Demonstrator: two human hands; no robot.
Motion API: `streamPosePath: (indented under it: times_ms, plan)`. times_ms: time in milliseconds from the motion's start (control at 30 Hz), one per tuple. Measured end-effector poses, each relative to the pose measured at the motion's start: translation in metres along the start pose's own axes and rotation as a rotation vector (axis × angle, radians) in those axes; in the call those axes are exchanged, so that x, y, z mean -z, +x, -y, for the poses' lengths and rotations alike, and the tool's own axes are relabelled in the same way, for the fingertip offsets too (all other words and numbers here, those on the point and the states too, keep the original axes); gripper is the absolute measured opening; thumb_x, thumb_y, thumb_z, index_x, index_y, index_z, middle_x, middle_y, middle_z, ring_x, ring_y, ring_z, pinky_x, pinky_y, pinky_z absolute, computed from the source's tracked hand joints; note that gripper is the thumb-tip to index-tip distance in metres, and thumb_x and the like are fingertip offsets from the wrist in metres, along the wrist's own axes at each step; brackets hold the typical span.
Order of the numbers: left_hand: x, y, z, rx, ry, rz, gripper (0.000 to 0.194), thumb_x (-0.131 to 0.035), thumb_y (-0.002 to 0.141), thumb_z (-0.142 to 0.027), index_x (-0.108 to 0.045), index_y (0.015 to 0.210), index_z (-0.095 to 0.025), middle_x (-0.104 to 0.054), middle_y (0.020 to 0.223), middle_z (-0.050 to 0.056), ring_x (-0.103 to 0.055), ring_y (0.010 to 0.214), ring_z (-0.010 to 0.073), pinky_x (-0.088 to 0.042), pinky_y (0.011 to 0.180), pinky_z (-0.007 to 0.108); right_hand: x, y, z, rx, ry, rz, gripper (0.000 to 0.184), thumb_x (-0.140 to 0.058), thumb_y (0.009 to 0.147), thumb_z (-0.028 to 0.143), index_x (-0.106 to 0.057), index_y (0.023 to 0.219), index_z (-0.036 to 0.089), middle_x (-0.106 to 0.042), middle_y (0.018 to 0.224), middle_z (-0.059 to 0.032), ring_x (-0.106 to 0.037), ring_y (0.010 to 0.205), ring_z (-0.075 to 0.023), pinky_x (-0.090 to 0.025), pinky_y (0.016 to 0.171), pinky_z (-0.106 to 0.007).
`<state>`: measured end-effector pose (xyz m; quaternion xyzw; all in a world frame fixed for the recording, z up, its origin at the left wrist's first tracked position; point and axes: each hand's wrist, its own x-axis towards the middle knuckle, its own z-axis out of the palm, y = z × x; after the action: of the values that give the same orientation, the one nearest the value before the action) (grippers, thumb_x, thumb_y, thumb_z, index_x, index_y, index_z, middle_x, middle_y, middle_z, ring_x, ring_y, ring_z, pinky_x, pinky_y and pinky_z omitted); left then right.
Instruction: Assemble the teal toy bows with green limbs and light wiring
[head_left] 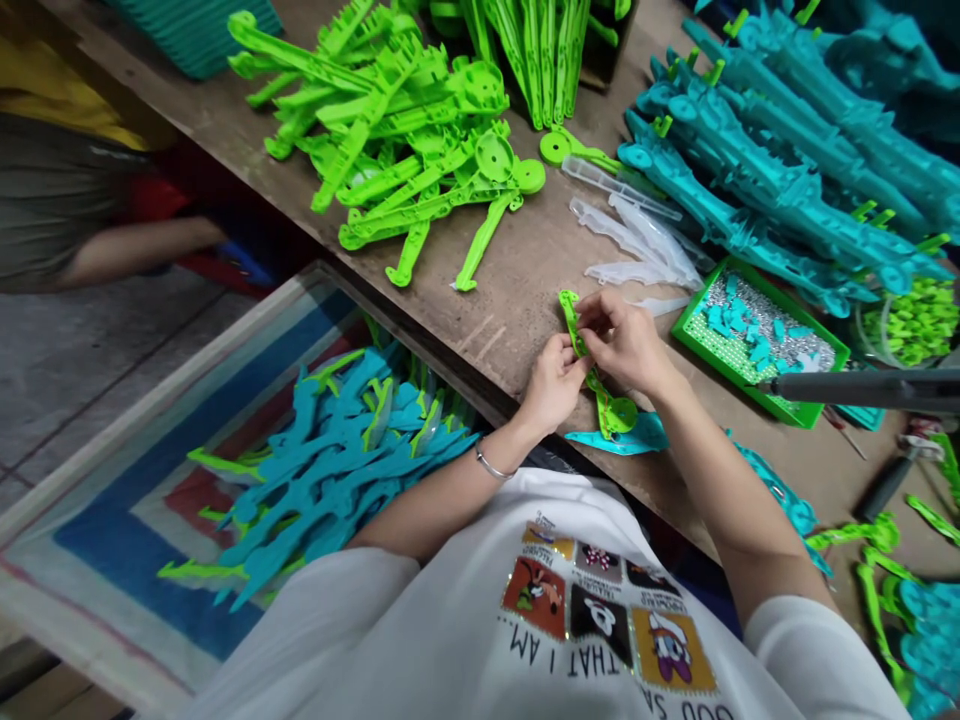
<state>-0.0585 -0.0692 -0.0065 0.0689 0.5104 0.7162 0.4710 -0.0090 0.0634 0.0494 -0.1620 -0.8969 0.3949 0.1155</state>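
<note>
One green strip [571,322] points lengthwise away from you above the counter [517,300], pinched mid-length by your left hand [555,385], your right hand [624,340], fingertips bunched, hold unclear, nearer its far end.

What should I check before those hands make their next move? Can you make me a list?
1. Left hand has a grip on the green piece: ok.
2. Right hand is at that piece too: ok, the fingers are at its upper part.
3. Something small is in the right fingertips: cannot tell, too small to see.
4. Green tray has teal bits in it: ok.
5. Teal piece lies well back from the edge of the table: not ok, one tip is near the edge.
</note>
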Motion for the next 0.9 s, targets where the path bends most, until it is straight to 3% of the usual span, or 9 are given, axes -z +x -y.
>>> streamPosePath:
  times_ms: [333, 567, 767, 900]
  plan:
    - [0.0, 0.0, 0.001, 0.006, -0.026, -0.006, 0.034, -0.081, 0.083, -0.029, -0.055, 0.103, -0.02, -0.076, 0.098, 0.002, -0.072, 0.098, 0.016, -0.055, 0.085, 0.026, -0.002, -0.005, 0.005, 0.004, -0.103, -0.025, 0.038, -0.052, 0.081, 0.008, -0.059, 0.116, 0.02, -0.08, 0.097, -0.0065, -0.076, 0.085, -0.0213, -0.059, 0.084, -0.036]
    - [0.004, 0.004, 0.009, 0.013, 0.02, -0.048, 0.032, -0.079, 0.083, -0.024, -0.057, 0.105, -0.021, -0.076, 0.092, 0.0, -0.071, 0.082, 0.0142, -0.055, 0.075, 0.023, -0.014, -0.009, 0.004, 0.046, -0.317, -0.032, 0.035, -0.05, 0.085, 0.008, -0.06, 0.116, 0.02, -0.079, 0.097, -0.0092, -0.075, 0.092, -0.0249, -0.056, 0.079, -0.033]
    - [0.001, 0.001, 0.003, -0.002, -0.051, -0.018, 0.034, -0.08, 0.081, -0.027, -0.055, 0.103, -0.02, -0.077, 0.098, 0.003, -0.073, 0.094, 0.017, -0.055, 0.079, 0.024, -0.022, -0.015, 0.01, -0.041, -0.347, -0.089, 0.031, -0.048, 0.09, 0.012, -0.055, 0.12, 0.019, -0.078, 0.099, -0.0121, -0.076, 0.092, -0.0263, -0.055, 0.078, -0.033]
    - [0.0, 0.0, 0.002, 0.013, -0.046, -0.023, 0.035, -0.081, 0.08, -0.029, -0.055, 0.102, -0.02, -0.078, 0.098, 0.003, -0.073, 0.09, 0.0165, -0.055, 0.076, 0.023, -0.023, -0.014, 0.012, -0.078, -0.356, -0.089, 0.033, -0.049, 0.089, 0.011, -0.053, 0.121, 0.019, -0.077, 0.098, -0.0123, -0.075, 0.09, -0.0271, -0.055, 0.076, -0.033]
